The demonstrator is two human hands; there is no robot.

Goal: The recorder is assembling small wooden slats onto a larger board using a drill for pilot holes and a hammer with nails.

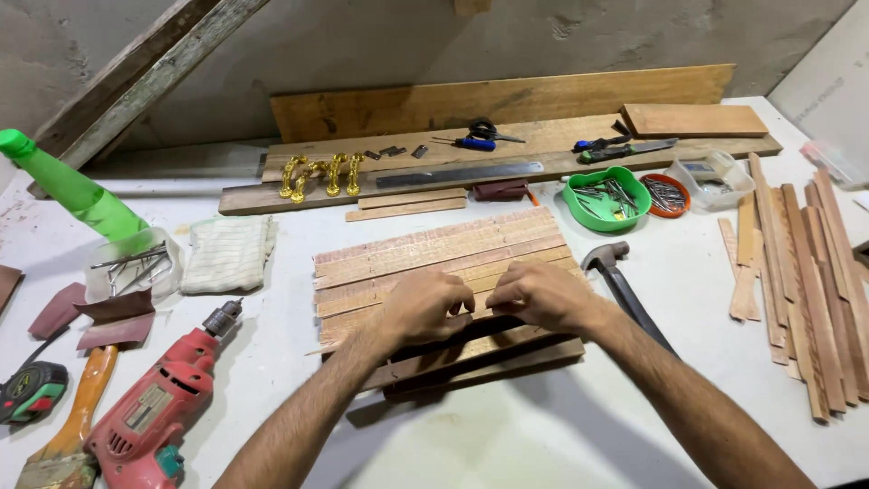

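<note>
both hands (484, 303) flat on wooden slat panel (434, 258), hammer (625, 290) beside

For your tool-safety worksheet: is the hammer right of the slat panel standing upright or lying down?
Lying down. The hammer lies flat on the white table, its head nearest the green bowl, its handle passing under the right forearm.

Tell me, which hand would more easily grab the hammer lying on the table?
Probably the right hand. It presses on the slatted wooden panel right beside the hammer, whose head lies just off the panel's right edge. The left hand sits further left and would have to cross over the right.
</note>
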